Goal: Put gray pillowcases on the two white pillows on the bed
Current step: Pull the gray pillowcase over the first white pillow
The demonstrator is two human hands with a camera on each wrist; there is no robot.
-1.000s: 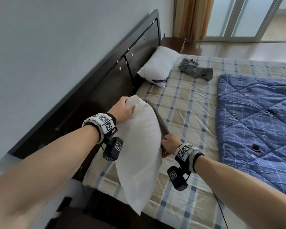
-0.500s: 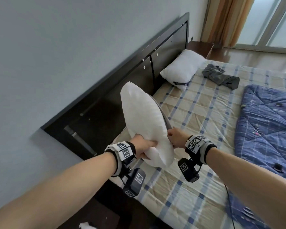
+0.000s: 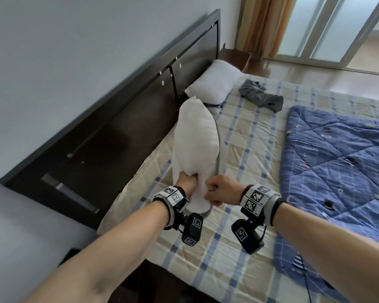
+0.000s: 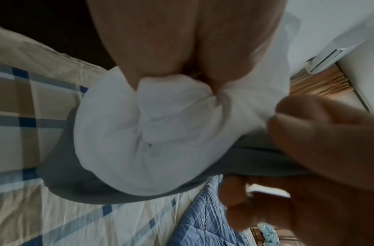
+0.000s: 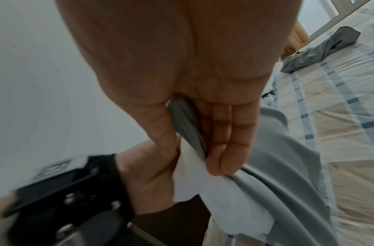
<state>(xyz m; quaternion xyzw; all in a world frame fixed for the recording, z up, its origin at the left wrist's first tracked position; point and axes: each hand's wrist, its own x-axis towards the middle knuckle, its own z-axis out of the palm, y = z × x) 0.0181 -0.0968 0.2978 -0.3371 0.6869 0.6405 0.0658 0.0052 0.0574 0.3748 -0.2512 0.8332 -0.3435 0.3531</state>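
A white pillow (image 3: 195, 138) stands on end over the bed, held up near the headboard. My left hand (image 3: 187, 182) grips its bunched lower end (image 4: 160, 116). My right hand (image 3: 219, 190) pinches the gray pillowcase (image 5: 282, 149) together with a fold of the pillow; the case hangs along the pillow's right side (image 3: 221, 154) and under its lower end (image 4: 76, 179). A second white pillow (image 3: 214, 83) lies by the headboard. A second gray pillowcase (image 3: 260, 95), crumpled, lies on the sheet past it.
The dark headboard (image 3: 140, 110) runs along the left. A checked sheet (image 3: 249, 149) covers the mattress and a blue quilt (image 3: 341, 160) lies on its right half. Curtain and sliding doors stand at the far end.
The pillow was swung upright: my left hand went from its top corner to its lower end. My right hand came in beside the left, still holding the gray case.
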